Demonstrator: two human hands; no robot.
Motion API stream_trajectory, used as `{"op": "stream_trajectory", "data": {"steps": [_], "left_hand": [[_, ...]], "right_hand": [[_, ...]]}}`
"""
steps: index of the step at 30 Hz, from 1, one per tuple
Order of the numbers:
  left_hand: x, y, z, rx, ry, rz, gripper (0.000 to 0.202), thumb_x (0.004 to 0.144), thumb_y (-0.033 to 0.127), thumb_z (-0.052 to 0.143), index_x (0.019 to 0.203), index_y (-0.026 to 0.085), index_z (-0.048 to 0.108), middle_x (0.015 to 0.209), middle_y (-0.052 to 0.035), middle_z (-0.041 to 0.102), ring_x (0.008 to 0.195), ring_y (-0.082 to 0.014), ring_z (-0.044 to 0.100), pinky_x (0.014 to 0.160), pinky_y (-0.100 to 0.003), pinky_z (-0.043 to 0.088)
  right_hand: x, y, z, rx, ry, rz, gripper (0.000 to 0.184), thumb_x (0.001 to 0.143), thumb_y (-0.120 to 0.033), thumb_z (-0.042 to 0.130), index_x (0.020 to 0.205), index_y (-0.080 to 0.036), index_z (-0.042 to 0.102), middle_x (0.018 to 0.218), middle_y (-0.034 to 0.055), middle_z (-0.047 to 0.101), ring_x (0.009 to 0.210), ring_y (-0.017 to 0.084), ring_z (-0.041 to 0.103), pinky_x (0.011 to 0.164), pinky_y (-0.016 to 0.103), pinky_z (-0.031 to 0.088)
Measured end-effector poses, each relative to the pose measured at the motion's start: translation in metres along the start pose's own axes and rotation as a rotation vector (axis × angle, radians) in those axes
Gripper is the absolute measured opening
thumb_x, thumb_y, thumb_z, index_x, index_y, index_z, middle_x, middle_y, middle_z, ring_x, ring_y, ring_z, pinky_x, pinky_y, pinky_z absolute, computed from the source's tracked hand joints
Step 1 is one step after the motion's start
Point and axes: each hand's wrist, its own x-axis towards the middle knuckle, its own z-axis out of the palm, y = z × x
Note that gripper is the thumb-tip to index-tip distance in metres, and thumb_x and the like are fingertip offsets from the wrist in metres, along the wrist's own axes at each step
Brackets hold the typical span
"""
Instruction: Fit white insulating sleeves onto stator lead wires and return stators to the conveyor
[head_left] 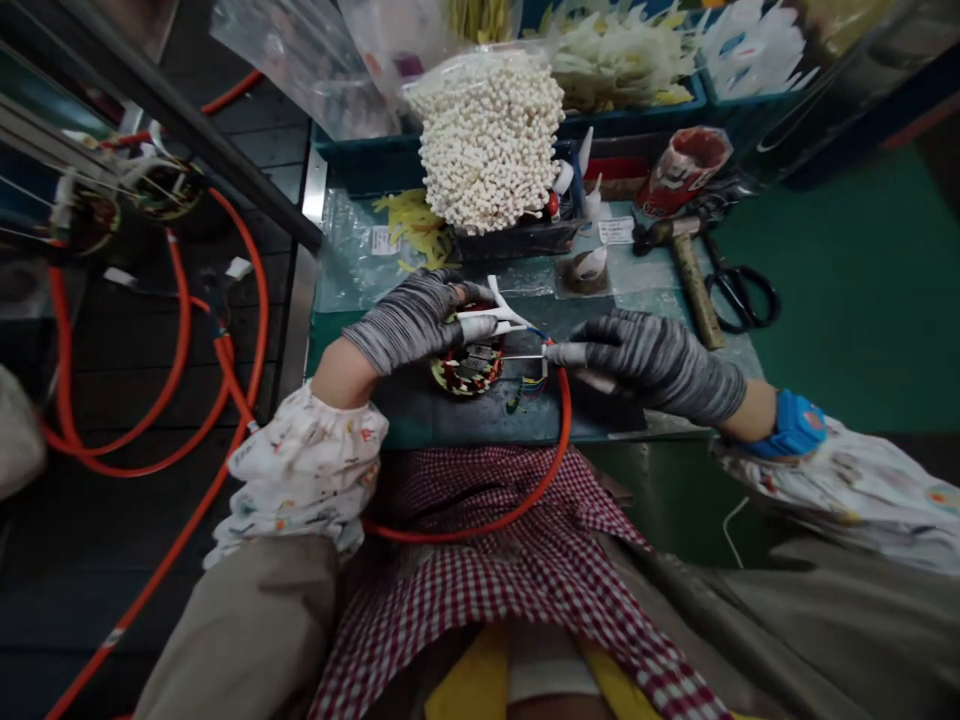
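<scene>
Stator: the wound motor stator (466, 366) lies flat on the near edge of the bench (825, 300), just in front of the person's lap, partly under the left hand.
Left hand: the gloved left hand (409, 318) rests over the stator's far-left side, fingers closed around white sleeving (499, 312), apparently to steady the part and keep the sleeves lined up with the leads.
Right hand: the gloved right hand (660, 362) grips a slim tool (564, 352) fed by an orange hose (480, 520), tip pointed left at the coloured wires (531, 383) beside the stator.
Far side: bag of white beads (489, 135), hammer (686, 262) and scissors (739, 290) lie within reach to the right.
</scene>
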Motion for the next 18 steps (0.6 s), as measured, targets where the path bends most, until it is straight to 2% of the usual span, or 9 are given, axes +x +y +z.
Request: {"op": "stream_trajectory", "data": {"steps": [2,4,7,9,10,12,14,15,18], "left_hand": [[-0.004,-0.019,-0.008,-0.173,-0.058,0.037,0.055,0.099,0.052,0.056,0.141,0.018,0.067,0.140,-0.0079,0.073,0.129,-0.0300,0.065,0.117,-0.046,0.046],[-0.006,-0.037,-0.010,-0.307,-0.065,0.016,0.059,0.095,0.056,0.061,0.142,0.020,0.067,0.144,-0.0076,0.071,0.134,-0.0313,0.064,0.118,-0.046,0.046],[-0.004,-0.056,-0.008,-0.423,-0.004,-0.027,0.063,0.090,0.063,0.067,0.138,0.023,0.070,0.143,-0.0076,0.072,0.133,-0.0319,0.065,0.118,-0.046,0.048],[-0.005,-0.061,-0.005,-0.439,0.044,-0.034,0.061,0.091,0.064,0.065,0.135,0.022,0.072,0.138,-0.0081,0.075,0.130,-0.0312,0.066,0.116,-0.046,0.049],[-0.008,-0.060,-0.004,-0.410,0.096,-0.053,0.058,0.094,0.063,0.062,0.132,0.021,0.073,0.134,-0.0085,0.076,0.128,-0.0308,0.067,0.115,-0.046,0.050],[-0.019,-0.054,-0.001,-0.257,0.281,-0.134,0.051,0.098,0.059,0.059,0.128,0.020,0.074,0.129,-0.0097,0.076,0.126,-0.0314,0.067,0.116,-0.048,0.048],[-0.038,-0.042,0.006,-0.033,0.503,-0.235,0.047,0.097,0.058,0.063,0.122,0.020,0.076,0.128,-0.0110,0.074,0.127,-0.0337,0.064,0.117,-0.050,0.046],[-0.049,-0.035,0.013,0.064,0.577,-0.262,0.049,0.092,0.061,0.070,0.119,0.021,0.077,0.129,-0.0112,0.072,0.128,-0.0351,0.062,0.117,-0.051,0.046],[-0.077,-0.019,0.041,0.231,0.544,-0.207,0.055,0.079,0.066,0.085,0.108,0.020,0.078,0.121,-0.0132,0.073,0.115,-0.0373,0.066,0.104,-0.054,0.053]], "right_hand": [[0.017,0.005,0.001,0.100,0.003,-0.044,0.042,0.110,-0.044,0.044,0.133,-0.025,0.075,0.106,0.0095,0.072,0.083,0.019,0.062,0.073,0.032,0.046],[0.034,0.002,0.004,0.177,0.025,-0.095,0.043,0.111,-0.044,0.045,0.132,-0.022,0.074,0.109,0.0106,0.071,0.086,0.020,0.064,0.075,0.032,0.049],[0.058,-0.009,0.008,0.227,0.025,-0.089,0.041,0.111,-0.042,0.045,0.131,-0.019,0.073,0.108,0.0107,0.073,0.088,0.020,0.067,0.077,0.032,0.052],[0.069,-0.016,0.009,0.221,0.003,-0.052,0.040,0.111,-0.042,0.047,0.129,-0.018,0.074,0.106,0.0108,0.074,0.090,0.022,0.067,0.079,0.032,0.052],[0.073,-0.018,0.010,0.209,-0.012,-0.033,0.040,0.110,-0.042,0.049,0.128,-0.017,0.074,0.105,0.0108,0.074,0.090,0.022,0.067,0.079,0.033,0.051],[0.078,-0.020,0.010,0.175,-0.033,0.000,0.039,0.109,-0.043,0.051,0.125,-0.016,0.076,0.102,0.0110,0.076,0.089,0.023,0.067,0.077,0.032,0.050],[0.081,-0.020,0.010,0.150,-0.043,0.017,0.040,0.109,-0.044,0.051,0.124,-0.016,0.076,0.101,0.0109,0.076,0.088,0.023,0.067,0.075,0.032,0.048],[0.082,-0.019,0.010,0.145,-0.052,0.011,0.040,0.109,-0.044,0.051,0.124,-0.016,0.076,0.101,0.0109,0.077,0.088,0.022,0.067,0.074,0.031,0.048],[0.089,-0.015,0.008,0.127,-0.097,-0.038,0.042,0.110,-0.045,0.049,0.128,-0.017,0.075,0.103,0.0107,0.077,0.087,0.021,0.068,0.072,0.030,0.047]]}}
